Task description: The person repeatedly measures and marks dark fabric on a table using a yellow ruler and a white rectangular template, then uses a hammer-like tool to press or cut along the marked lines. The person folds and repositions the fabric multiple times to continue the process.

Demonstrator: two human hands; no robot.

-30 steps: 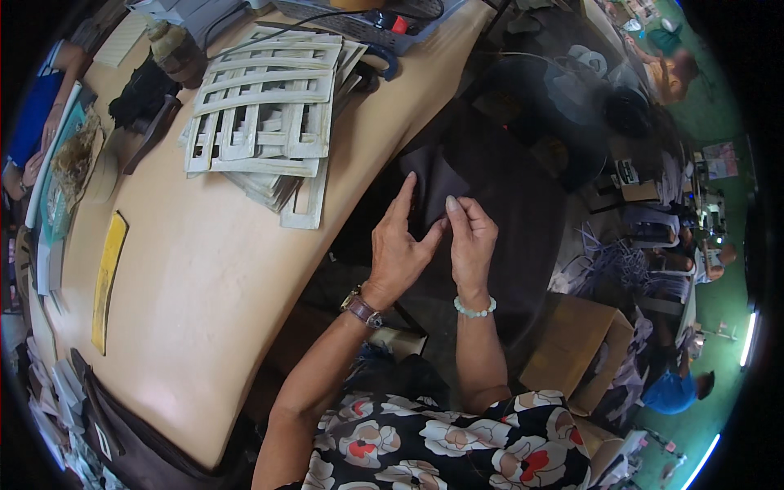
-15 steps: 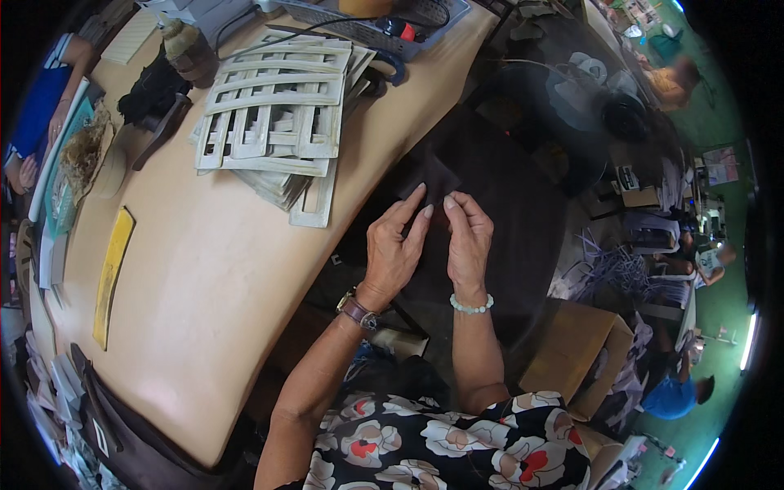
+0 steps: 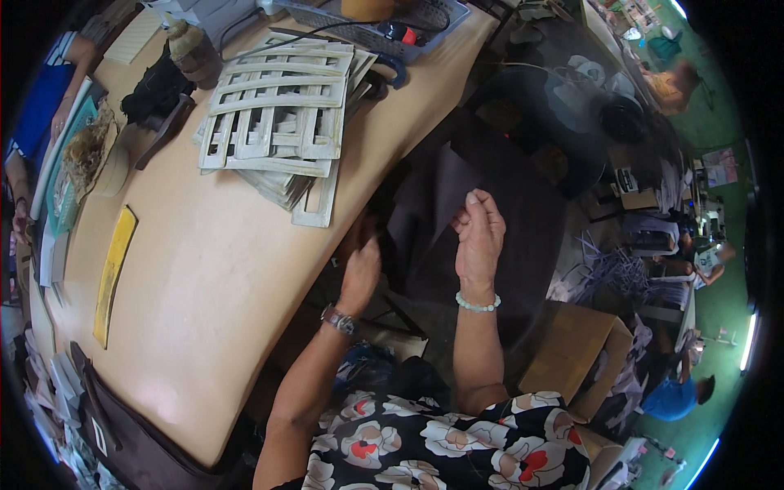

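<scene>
A wide dark brown sheet of cloth or leather (image 3: 514, 253) hangs in front of me beside the table, with a raised fold in its middle. Over its near part is my right hand (image 3: 480, 233), closed, thumb and fingers drawn together; whatever the fingertips hold, if anything, is too dark to make out. Between the table edge and the sheet's left side, my left hand (image 3: 362, 265) reaches down and away. Its fingers go into shadow, so their grip is hidden.
On the tan table (image 3: 196, 278) lie a pile of pale slotted templates (image 3: 278, 106), a yellow strip (image 3: 114, 273), a brown bottle (image 3: 196, 59) and a grey basket (image 3: 441, 28). A cardboard box (image 3: 572, 347) stands at my right. Another person's arm (image 3: 69, 90) shows at far left.
My hands have moved apart from their meeting point over the sheet. The left went down and left to the table edge; the right stayed near its place and closed. The sheet's fold has shifted.
</scene>
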